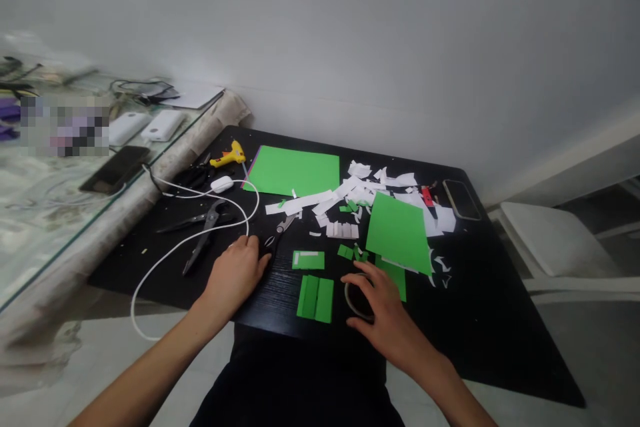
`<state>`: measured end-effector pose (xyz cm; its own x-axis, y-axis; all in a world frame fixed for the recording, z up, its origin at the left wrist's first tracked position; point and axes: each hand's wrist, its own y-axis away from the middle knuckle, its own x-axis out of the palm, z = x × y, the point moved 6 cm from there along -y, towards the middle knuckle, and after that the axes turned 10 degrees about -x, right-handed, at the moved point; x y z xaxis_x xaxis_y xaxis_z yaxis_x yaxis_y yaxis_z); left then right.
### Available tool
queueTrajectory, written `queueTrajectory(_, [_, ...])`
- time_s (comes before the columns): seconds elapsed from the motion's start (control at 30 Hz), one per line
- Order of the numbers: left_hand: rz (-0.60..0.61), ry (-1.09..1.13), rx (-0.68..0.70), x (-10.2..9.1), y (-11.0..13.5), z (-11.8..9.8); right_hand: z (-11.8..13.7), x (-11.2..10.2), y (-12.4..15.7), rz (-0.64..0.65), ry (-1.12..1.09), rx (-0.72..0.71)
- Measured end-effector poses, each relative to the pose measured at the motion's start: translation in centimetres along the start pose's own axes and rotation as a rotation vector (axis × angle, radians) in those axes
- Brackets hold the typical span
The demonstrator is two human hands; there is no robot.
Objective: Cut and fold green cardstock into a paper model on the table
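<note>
On the left, my left hand (pixel 237 273) rests on the black table with its fingers curled down. Its thumb and index finger meet the dark handles of a pair of scissors (pixel 280 228), whose blades point away from me. My right hand (pixel 383 303) arches over a roll of tape (pixel 350 300) lying flat, thumb and fingers spread about its rim. Between my hands lie a folded green card piece (pixel 316 299) and a smaller green card (pixel 309 259) with white strips on it. Small green scraps (pixel 345 251) lie just beyond my right fingers.
Green sheets (pixel 400 230) and white paper scraps (pixel 345 193) cover the table's middle and back. Pliers (pixel 204 233), a yellow glue gun (pixel 229 155) and a looping white cable (pixel 183 240) lie left. A red cutter (pixel 427 197) and a phone (pixel 461 200) are right.
</note>
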<state>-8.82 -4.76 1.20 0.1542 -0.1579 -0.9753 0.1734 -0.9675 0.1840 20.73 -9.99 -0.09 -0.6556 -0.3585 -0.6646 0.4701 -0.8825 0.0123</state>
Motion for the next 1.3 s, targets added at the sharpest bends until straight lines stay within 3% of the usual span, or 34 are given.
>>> queueTrajectory(0.1, [-0.040,0.340,0.196,-0.8,1.4,-2.0,1.5,-0.6,-0.3,-0.112,-0.159,-0.049])
queueTrajectory(0.2, [0.123,0.815,0.435,-1.2,3.8,-5.1,3.2,0.2,-1.1,-0.114,-0.617,-0.071])
queueTrajectory(0.3, [0.208,1.038,0.451,-0.7,5.4,-7.2,4.2,1.6,-2.0,-0.045,-1.009,-0.045])
queueTrajectory(0.43, [0.241,1.195,0.327,1.1,5.9,-7.5,4.4,2.6,-2.3,-0.009,-1.103,0.010])
queueTrajectory(0.53, [0.285,1.200,0.277,2.1,5.8,-7.0,4.4,2.5,-2.0,-0.003,-0.979,0.020])
queueTrajectory(0.7, [0.335,1.189,0.200,2.8,5.6,-5.5,3.7,-0.3,-3.6,-0.256,-0.395,-0.012])
queueTrajectory(0.73, [0.339,1.207,0.167,2.9,5.6,-5.1,3.8,-0.6,-4.6,-0.260,-0.288,-0.045])
queueTrajectory(0.9, [0.241,1.359,-0.031,3.7,5.1,-2.8,4.5,1.4,-10.1,0.024,0.097,-0.120])
queueTrajectory(1.03, [0.183,1.439,-0.088,4.4,5.0,-1.5,4.5,4.0,-12.1,0.307,0.332,-0.116])
queueTrajectory(1.13, [0.176,1.468,-0.112,4.9,5.0,-1.1,4.0,4.3,-12.3,0.350,0.385,-0.091])
queueTrajectory(1.3, [0.161,1.514,-0.127,5.3,4.9,-1.3,3.3,3.4,-12.3,0.339,0.236,-0.049])
